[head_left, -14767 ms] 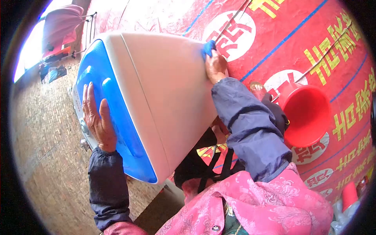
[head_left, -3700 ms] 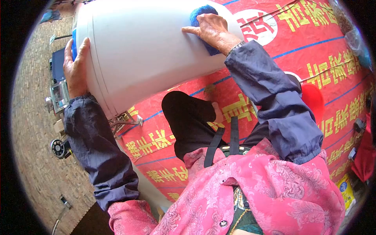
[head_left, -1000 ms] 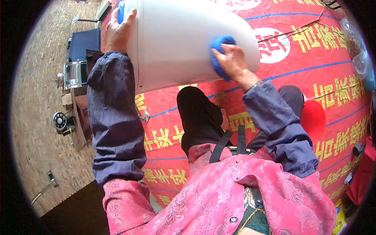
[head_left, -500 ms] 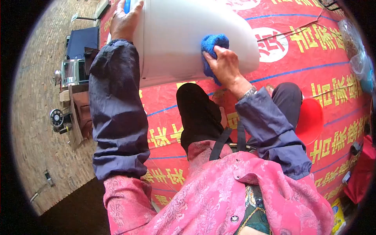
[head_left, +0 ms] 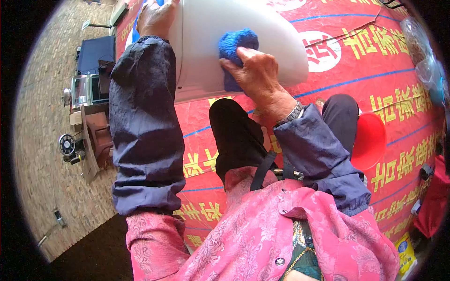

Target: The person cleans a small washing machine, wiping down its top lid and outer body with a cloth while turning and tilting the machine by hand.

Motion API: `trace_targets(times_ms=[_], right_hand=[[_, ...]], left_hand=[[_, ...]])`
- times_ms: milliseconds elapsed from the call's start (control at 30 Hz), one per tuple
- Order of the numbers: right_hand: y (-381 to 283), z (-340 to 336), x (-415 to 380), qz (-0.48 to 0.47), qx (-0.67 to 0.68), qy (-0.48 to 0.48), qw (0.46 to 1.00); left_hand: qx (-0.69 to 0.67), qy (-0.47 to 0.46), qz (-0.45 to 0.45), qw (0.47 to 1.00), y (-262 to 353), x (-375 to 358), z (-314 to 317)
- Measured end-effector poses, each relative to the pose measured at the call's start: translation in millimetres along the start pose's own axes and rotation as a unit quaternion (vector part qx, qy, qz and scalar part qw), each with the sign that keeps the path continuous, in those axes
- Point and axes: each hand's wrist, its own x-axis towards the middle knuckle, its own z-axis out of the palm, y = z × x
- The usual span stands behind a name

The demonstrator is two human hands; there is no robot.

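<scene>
A person's right hand presses a blue terry cloth flat against the side of a large white plastic appliance casing, tipped over a red printed tarpaulin. The left hand curls closed around the casing's upper rim, steadying it. Should that single grip loosen, the leaning casing could likely roll toward the red plastic bucket nearby.

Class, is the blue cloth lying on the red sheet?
No, the right hand presses the blue cloth against the white appliance.
</scene>
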Motion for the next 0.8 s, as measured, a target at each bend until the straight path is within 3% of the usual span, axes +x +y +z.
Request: trace_targets(times_ms=[33, 67, 100, 133, 200, 233, 333, 433, 533, 700, 733, 800], right_hand=[[6, 0, -1, 0.013, -0.005, -0.007, 1.0], [13, 0, -2, 0.028, -0.009, -0.013, 0.999], [16, -1, -1, 0.042, -0.013, -0.019, 0.999], [17, -3, -1, 0.043, -0.001, -0.019, 0.999], [6, -6, 2, 0.032, 0.036, -0.013, 0.999], [-3, -8, 3, 0.026, 0.054, -0.012, 0.998], [-32, -7, 10, -0.058, 0.057, 0.043, 0.996], [-28, -7, 9, -0.054, 0.053, 0.04, 0.996], [-2, 1, -13, -0.044, -0.014, 0.002, 0.999], [89, 25, -72, 0.013, -0.088, -0.081, 0.993], [90, 14, -76, 0.076, -0.105, -0.124, 0.984], [82, 5, -72, 0.078, -0.078, -0.081, 0.991]], left_hand=[[0.143, 0.015, 0.12, 0.982, 0, 3, -3], [-0.005, 0.008, 0.005, 1.0, 6, 3, -2], [-0.154, -0.001, -0.108, 0.982, 40, 10, -31], [-0.297, -0.011, -0.218, 0.93, 60, 15, -47], [-0.048, -0.005, 0.016, 0.999, 31, 13, -25], [0.081, -0.001, 0.133, 0.988, 17, 12, -11], [0.146, 0.04, 0.154, 0.976, 8, 16, 7], [-0.037, -0.017, -0.061, 0.997, 22, 21, -3], [-0.219, -0.071, -0.267, 0.936, 42, 28, -22], [-0.237, -0.063, -0.29, 0.925, 44, 16, -39], [-0.047, -0.07, -0.11, 0.99, 27, 13, -30], [-0.029, -0.131, -0.116, 0.984, 11, 20, -20]])
